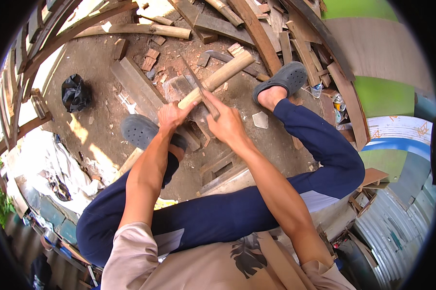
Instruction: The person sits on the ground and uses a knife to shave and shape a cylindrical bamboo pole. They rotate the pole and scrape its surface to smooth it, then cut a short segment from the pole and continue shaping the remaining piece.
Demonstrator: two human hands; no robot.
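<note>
My left hand (171,115) is closed round the near end of a short, pale round pole (227,71) that looks like bamboo. The pole slants up and away to the right between my feet. In my closed right hand (228,126) is a knife (192,73) with a wooden handle. Its narrow blade points away and slightly left, crossing the pole just beyond my left fingers. Whether the edge bites into the pole cannot be made out. A block (177,88) lies on the ground beneath. Beyond the pole rests a second, curved blade (219,56), partly hidden by it.
Grey clogs (288,79) are on my feet, to either side of the work. Planks (140,87) lie left of centre, near a black plastic bag (76,93). Scrap wood (302,50) is heaped at the far right, with bamboo (172,31) farther back. White cloth (58,169) lies left.
</note>
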